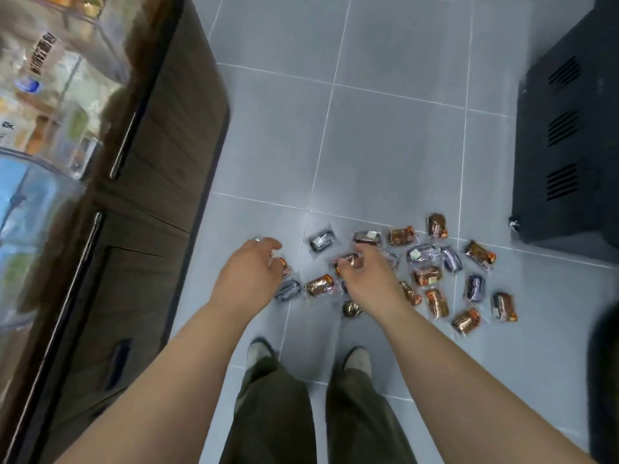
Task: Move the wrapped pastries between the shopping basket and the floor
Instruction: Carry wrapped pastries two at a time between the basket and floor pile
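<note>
Several wrapped pastries (428, 274) in orange-brown and purple wrappers lie scattered on the grey tiled floor (385, 145). My right hand (368, 279) hangs over the heap and pinches an orange-wrapped pastry (348, 261) between thumb and fingers. My left hand (251, 272) hovers to the left with its fingers curled; another orange-wrapped pastry (284, 265) peeks out by its fingertips, and I cannot tell whether the hand holds it. No shopping basket is in view.
A dark wooden cabinet (160, 182) with metal handles and a glass display of packaged goods stands at the left. A black vented cabinet (566, 135) on a castor stands at the right. My two feet (308, 356) stand just short of the pastries.
</note>
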{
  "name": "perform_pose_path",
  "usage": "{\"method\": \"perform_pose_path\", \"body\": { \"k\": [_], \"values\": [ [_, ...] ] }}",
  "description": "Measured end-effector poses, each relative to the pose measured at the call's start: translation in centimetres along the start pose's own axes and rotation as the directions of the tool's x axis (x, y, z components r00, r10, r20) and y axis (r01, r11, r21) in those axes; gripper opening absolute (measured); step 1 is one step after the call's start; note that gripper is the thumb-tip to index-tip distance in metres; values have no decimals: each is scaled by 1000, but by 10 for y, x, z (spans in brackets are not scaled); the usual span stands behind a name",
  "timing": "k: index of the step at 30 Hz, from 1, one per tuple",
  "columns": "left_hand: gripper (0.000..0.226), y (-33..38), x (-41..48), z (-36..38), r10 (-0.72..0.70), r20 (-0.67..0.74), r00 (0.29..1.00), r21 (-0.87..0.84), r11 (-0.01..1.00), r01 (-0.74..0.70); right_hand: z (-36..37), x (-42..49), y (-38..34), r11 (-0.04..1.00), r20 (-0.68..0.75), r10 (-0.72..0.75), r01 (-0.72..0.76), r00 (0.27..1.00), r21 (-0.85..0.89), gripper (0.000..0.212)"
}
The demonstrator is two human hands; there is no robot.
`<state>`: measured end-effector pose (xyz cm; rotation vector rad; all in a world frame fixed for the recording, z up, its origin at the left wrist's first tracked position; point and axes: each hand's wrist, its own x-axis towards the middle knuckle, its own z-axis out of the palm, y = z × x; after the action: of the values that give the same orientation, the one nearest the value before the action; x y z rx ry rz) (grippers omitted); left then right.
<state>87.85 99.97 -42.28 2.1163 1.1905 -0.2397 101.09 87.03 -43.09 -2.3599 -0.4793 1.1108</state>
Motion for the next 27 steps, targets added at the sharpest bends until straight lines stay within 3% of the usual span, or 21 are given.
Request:
{"method": "perform_pose_path", "body": {
  "k": [4,8,17,21,27],
  "values": [
    [36,-42,40,66,-42,139,989,25,999,38,57,57,43,995,41,63,-60,997,-86,49],
    [40,-90,71,137,-97,264,960,98,993,74,106,105,93,978,144,177,-157,974,-140,37],
    [38,-179,140,279,-170,337,926,281,957,73,189,197,198,915,220,376,-323,900,-243,55],
    [50,-213,172,332,-111,338,934,384,923,-29,232,240,227,900,245,433,-404,867,-163,57],
    [69,-248,206,390,-51,374,926,463,875,-139,287,297,252,799,291,561,-599,775,55,70]
  ]
}}
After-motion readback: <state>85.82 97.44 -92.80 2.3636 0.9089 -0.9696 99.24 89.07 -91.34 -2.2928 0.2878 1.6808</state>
